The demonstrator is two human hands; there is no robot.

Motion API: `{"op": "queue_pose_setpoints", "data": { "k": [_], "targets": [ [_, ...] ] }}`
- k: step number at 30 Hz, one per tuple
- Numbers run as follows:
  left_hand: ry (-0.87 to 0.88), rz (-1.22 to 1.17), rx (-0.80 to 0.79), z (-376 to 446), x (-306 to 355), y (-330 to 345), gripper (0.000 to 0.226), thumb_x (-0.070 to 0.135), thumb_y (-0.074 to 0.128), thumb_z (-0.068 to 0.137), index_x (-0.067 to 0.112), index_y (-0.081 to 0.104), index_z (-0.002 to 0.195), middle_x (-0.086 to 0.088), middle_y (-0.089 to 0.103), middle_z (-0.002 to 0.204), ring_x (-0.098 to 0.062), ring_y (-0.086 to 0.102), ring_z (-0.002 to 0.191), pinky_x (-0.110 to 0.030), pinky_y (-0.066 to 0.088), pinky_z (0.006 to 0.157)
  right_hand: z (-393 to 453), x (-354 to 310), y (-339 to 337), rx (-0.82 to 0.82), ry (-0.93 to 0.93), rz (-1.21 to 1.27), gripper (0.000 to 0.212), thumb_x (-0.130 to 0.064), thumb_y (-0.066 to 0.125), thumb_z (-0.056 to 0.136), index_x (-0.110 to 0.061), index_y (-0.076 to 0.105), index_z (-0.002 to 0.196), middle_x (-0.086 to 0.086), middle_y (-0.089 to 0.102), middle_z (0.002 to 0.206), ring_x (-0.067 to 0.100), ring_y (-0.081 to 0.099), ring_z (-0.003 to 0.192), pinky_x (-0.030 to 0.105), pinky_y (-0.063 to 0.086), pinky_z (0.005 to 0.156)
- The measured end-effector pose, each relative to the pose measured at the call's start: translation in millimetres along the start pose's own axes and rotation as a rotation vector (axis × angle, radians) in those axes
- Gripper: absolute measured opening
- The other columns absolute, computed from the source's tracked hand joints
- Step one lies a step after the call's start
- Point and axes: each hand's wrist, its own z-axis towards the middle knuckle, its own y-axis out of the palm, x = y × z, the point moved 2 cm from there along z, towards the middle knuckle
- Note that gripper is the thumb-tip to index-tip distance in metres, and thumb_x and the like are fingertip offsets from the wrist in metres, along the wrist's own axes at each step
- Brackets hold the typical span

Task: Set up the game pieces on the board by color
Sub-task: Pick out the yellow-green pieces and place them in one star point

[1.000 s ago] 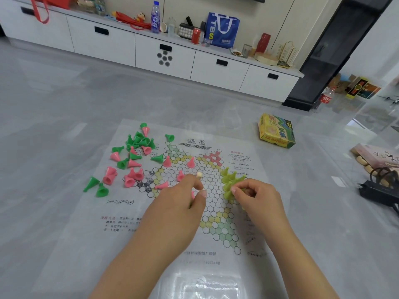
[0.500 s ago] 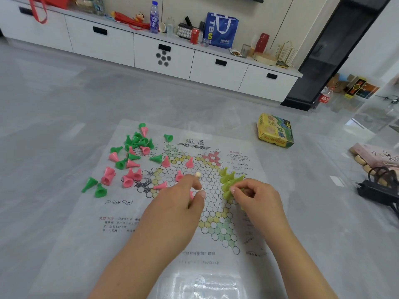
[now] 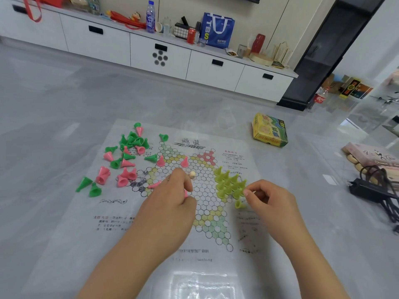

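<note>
A paper game board [image 3: 207, 212] printed with a star of hexagon cells is lying flat on a glossy grey floor [image 3: 54, 100]. The left hand [image 3: 170, 203] is resting over the board's middle with fingers curled, pinching what looks like a pink piece [image 3: 186, 193]; only a sliver of pink is showing under the fingers, so the grip is hard to confirm. A ring is showing on one finger. A second pink piece [image 3: 154, 186] is lying on its side just left of that hand's knuckles. The right hand [image 3: 267, 201] is sitting at the board's right edge with fingers curled and fingertips together beside the yellow-green pieces [image 3: 228, 183]; cannot tell whether it is pinching one. Those yellow-green cones are standing upright in a tight cluster on the right point of the star, with one more yellow-green piece [image 3: 238, 204] standing just below the cluster, near the right thumb. A small beige die [image 3: 192, 174] is sitting on the board just past the left hand's fingers. Two pink cones [image 3: 160, 161] are standing on the upper cells. Loose green and pink pieces [image 3: 125, 156] are lying mixed in a heap at the board's upper left, some spilling onto the floor. A yellow game box [image 3: 269, 130] is sitting on the floor beyond the board's right side. A black cable and adapter [image 3: 371, 186] are lying at far right. White drawer cabinets [image 3: 159, 55] are running along the back wall.
</note>
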Motion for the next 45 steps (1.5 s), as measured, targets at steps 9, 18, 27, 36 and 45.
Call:
{"op": "queue_pose_setpoints", "data": {
  "k": [9, 18, 27, 36, 45],
  "targets": [
    [0.033, 0.031, 0.003, -2.4, 4.2, 5.1, 0.017, 0.026, 0.035, 0.095, 0.02, 0.04, 0.08, 0.002, 0.048, 0.067, -0.017, 0.053, 0.064, -0.024, 0.036, 0.055, -5.8, 22.9, 5.2, -0.099, -0.068, -0.257, 0.011, -0.02, 0.066, 0.082, -0.029, 0.061, 0.087, -0.007, 0.056, 0.067, 0.005, 0.049, 0.061, 0.019, 0.038, 0.057],
    [0.022, 0.058, 0.008, 0.6, 4.6, 9.3, 0.019, 0.028, 0.036, 0.095, 0.021, 0.041, 0.078, 0.002, 0.05, 0.068, -0.012, 0.048, 0.061, -0.024, 0.035, 0.055, -4.4, 19.2, 5.8, -0.072, -0.096, -0.158, 0.012, -0.019, 0.067, 0.082, -0.027, 0.059, 0.079, -0.014, 0.057, 0.068, 0.001, 0.052, 0.064, 0.012, 0.04, 0.06],
    [0.047, 0.105, 0.013, -1.7, 4.8, 12.1, 0.017, 0.027, 0.037, 0.095, 0.018, 0.043, 0.082, 0.005, 0.043, 0.061, -0.007, 0.037, 0.053, -0.022, 0.026, 0.05, -8.6, 9.9, 2.2, -0.096, -0.017, 0.044, 0.022, -0.015, 0.064, 0.083, -0.032, 0.051, 0.079, -0.006, 0.068, 0.065, 0.003, 0.06, 0.058, 0.018, 0.05, 0.061],
    [0.049, 0.135, -0.004, -0.7, 3.3, 12.1, 0.017, 0.028, 0.035, 0.095, 0.017, 0.046, 0.087, 0.006, 0.044, 0.063, -0.007, 0.038, 0.055, -0.022, 0.029, 0.051, -5.2, 7.6, 5.8, -0.073, -0.18, -0.109, 0.018, -0.01, 0.061, 0.085, -0.026, 0.063, 0.078, -0.018, 0.061, 0.073, -0.007, 0.056, 0.074, 0.004, 0.041, 0.064],
    [0.064, 0.135, -0.015, 0.0, 3.6, 12.0, 0.018, 0.029, 0.035, 0.096, 0.017, 0.046, 0.087, 0.006, 0.043, 0.062, -0.007, 0.038, 0.055, -0.023, 0.032, 0.055, -1.0, 0.1, 15.9, -0.073, -0.226, -0.227, 0.009, -0.013, 0.057, 0.087, -0.021, 0.057, 0.085, -0.014, 0.056, 0.074, 0.004, 0.054, 0.07, 0.015, 0.045, 0.064]
  ]
}}
